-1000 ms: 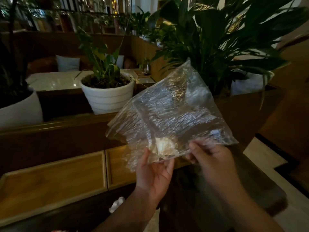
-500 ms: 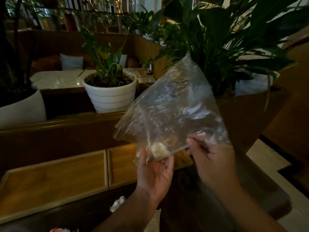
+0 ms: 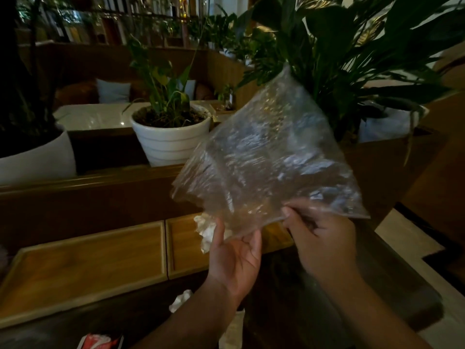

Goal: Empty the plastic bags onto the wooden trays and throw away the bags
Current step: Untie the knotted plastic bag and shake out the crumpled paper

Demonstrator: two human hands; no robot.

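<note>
Bag (image 3: 266, 157) of clear plastic, pinched along its lower edge by the left hand (image 3: 235, 258) and right hand (image 3: 324, 238), stands tilted, corner pointing up toward the plant (image 3: 352, 51). White crumpled contents (image 3: 205, 231) spill out above the right-hand wooden tray (image 3: 183, 250).

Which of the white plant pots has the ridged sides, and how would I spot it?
Find the long wooden ledge behind the two wooden trays. The ridged pot stands on it, left of the clear bag. Only it has stepped rings.
</note>
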